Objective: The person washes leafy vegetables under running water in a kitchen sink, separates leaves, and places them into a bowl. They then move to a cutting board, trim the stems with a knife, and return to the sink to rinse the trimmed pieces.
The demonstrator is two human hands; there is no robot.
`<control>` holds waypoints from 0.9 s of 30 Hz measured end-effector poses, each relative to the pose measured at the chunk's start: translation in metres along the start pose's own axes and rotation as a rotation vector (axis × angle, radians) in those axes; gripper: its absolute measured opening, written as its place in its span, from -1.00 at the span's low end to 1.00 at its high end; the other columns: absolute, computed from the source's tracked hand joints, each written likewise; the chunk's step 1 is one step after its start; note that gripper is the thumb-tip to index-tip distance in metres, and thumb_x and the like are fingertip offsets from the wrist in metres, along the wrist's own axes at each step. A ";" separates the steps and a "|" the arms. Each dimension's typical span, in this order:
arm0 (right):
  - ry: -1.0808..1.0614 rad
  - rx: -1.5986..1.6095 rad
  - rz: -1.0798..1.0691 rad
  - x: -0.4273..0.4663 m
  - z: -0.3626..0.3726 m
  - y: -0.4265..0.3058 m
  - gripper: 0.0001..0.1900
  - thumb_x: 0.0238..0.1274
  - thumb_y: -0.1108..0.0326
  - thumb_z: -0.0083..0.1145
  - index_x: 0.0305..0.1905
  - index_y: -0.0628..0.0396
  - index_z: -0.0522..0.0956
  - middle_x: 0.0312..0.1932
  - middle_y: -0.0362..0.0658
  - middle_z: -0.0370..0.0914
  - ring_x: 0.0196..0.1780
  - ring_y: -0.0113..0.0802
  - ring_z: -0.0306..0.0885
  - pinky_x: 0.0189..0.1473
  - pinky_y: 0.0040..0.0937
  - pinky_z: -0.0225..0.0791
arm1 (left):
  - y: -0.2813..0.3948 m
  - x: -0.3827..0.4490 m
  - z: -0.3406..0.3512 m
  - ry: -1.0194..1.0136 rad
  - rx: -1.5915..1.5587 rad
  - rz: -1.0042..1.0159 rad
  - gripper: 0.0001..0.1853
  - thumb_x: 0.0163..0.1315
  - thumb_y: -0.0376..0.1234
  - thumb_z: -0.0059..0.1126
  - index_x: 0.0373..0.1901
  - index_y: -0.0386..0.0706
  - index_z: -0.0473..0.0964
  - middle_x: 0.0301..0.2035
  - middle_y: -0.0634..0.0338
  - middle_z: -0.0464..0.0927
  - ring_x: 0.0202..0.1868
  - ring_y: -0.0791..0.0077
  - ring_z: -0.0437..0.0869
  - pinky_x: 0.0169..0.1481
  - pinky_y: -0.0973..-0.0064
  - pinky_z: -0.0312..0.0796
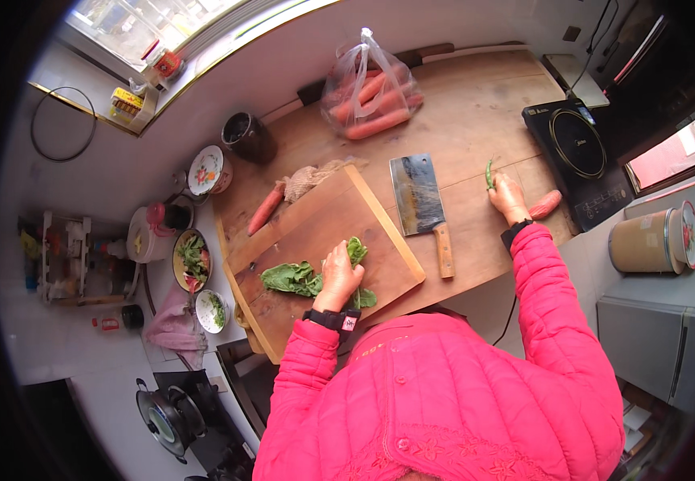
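My left hand (340, 273) is closed over a bunch of leafy greens (290, 279) on the wooden cutting board (323, 216). Leaves stick out on both sides of the hand. Out to the right, my right hand (508, 197) pinches a green chili pepper (489, 174) just above the wooden table (473, 138). A short reddish root vegetable (546, 205) lies by that wrist. Between my hands a cleaver (417, 195) rests flat, its wooden handle towards me.
A plastic bag of carrots (377, 99) sits at the back. One carrot (266, 208) and a mesh cloth (317, 177) lie beyond the board. An induction cooker (579, 159) stands right. Bowls, one with chopped greens (212, 311), stand left, near pots (170, 418).
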State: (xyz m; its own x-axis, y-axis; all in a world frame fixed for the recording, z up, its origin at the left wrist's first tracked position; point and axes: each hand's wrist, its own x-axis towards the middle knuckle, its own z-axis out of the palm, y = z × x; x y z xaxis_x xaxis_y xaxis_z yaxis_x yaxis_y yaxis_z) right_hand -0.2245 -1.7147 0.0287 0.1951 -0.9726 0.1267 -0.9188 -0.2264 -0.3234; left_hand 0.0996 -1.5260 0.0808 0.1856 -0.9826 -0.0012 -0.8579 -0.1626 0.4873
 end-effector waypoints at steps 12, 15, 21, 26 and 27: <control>-0.058 -0.057 -0.082 0.015 0.004 0.006 -0.81 -0.27 0.47 -0.07 -0.38 0.15 0.38 -0.28 0.00 0.32 -0.27 -0.03 0.29 -0.24 -0.25 0.23 | -0.019 -0.012 -0.057 -0.222 -1.227 -0.239 -0.66 -0.12 -0.45 -0.09 -0.20 -0.26 0.29 -0.41 0.30 0.38 -0.38 0.62 0.40 -0.26 0.66 0.29; -0.048 0.000 -0.073 0.016 0.011 0.008 -0.92 -0.26 0.48 -0.08 -0.51 0.18 0.36 -0.41 0.02 0.36 -0.35 -0.03 0.31 -0.29 -0.23 0.22 | -0.020 -0.016 -0.062 -0.189 -1.323 -0.288 -0.71 -0.04 -0.34 0.01 -0.26 -0.25 0.29 -0.46 0.28 0.37 -0.49 0.59 0.41 -0.38 0.60 0.33; -0.021 0.030 -0.167 0.010 0.015 0.017 -0.84 -0.22 0.47 -0.11 -0.41 0.17 0.40 -0.49 0.05 0.37 -0.33 -0.03 0.33 -0.27 -0.23 0.22 | -0.030 -0.027 -0.086 0.019 -1.675 -0.293 -0.76 0.06 -0.26 -0.06 -0.32 -0.22 0.29 -0.56 0.27 0.34 -0.57 0.55 0.39 -0.47 0.61 0.31; -0.097 1.031 0.265 -0.014 -0.005 -0.008 -0.80 -0.06 0.42 -0.12 -0.29 0.26 0.39 -0.66 -0.27 0.29 -0.60 -0.52 0.24 -0.54 -0.59 0.18 | -0.048 -0.051 -0.137 0.200 -1.960 -0.024 -0.76 0.07 -0.17 -0.11 -0.43 -0.15 0.24 -0.64 0.36 0.17 -0.60 0.64 0.20 -0.43 0.64 0.12; -0.068 1.222 0.281 -0.022 -0.010 -0.021 -0.79 -0.01 0.40 -0.12 -0.25 0.27 0.38 -0.65 -0.33 0.25 -0.59 -0.62 0.20 -0.55 -0.68 0.15 | -0.051 -0.057 -0.145 0.246 -1.960 0.031 -0.77 0.05 -0.19 -0.06 -0.44 -0.14 0.23 -0.64 0.36 0.18 -0.59 0.64 0.20 -0.43 0.63 0.13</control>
State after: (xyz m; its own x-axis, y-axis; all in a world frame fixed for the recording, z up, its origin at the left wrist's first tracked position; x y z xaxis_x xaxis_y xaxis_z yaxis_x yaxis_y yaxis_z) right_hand -0.2126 -1.6881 0.0421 0.0950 -0.9877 -0.1238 -0.0209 0.1224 -0.9923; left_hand 0.2028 -1.4486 0.1827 0.3825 -0.9231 0.0410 0.7203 0.3257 0.6124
